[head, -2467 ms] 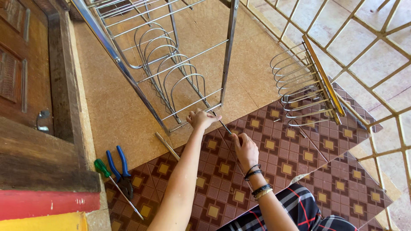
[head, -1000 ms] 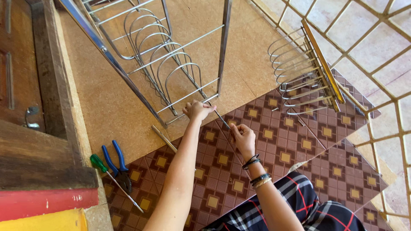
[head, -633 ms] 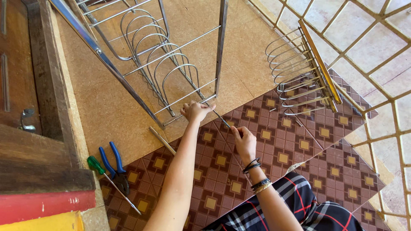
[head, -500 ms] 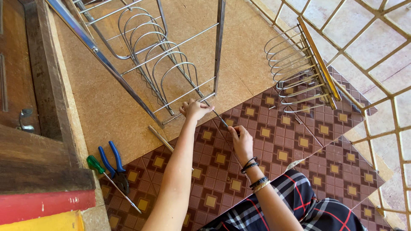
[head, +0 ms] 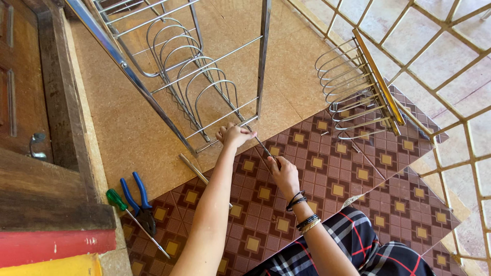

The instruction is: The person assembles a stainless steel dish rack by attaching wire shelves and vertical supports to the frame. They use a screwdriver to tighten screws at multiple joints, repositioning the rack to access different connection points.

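A steel dish rack frame (head: 204,87) with curved plate dividers lies tilted on the floor. My left hand (head: 233,135) grips the rack's lower corner, where the upright post meets the bottom rail. My right hand (head: 282,173) holds a thin screwdriver (head: 264,148), whose shaft points up-left at that same corner. Black and beaded bracelets sit on my right wrist. The screwdriver's tip is hidden behind my left hand.
A separate wire rack section (head: 358,92) lies to the right. Blue-handled pliers (head: 138,197) and a green-handled screwdriver (head: 133,220) rest at the lower left. A short metal rod (head: 193,168) lies near the rack's corner, and wooden steps (head: 46,168) rise on the left.
The view shifted slightly. My right hand slid a little left and down along the screwdriver; my left hand kept its grip on the rack corner.
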